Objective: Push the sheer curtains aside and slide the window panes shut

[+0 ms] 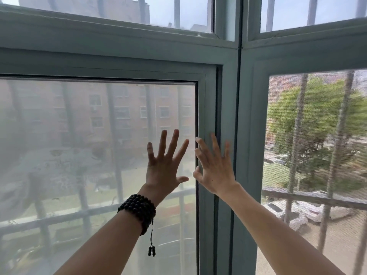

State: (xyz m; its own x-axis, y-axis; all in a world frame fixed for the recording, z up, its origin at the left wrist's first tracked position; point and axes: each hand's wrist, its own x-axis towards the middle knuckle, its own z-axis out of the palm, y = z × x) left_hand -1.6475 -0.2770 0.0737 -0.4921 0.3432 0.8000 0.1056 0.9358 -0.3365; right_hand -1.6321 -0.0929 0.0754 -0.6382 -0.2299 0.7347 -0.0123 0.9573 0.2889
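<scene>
Two hands [190, 165] against upright pane [79, 155]

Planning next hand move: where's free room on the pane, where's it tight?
Free: the pane left of the left hand, up to the top frame. Crowded: the pane's right stile, where the right hand sits beside the left.
</scene>
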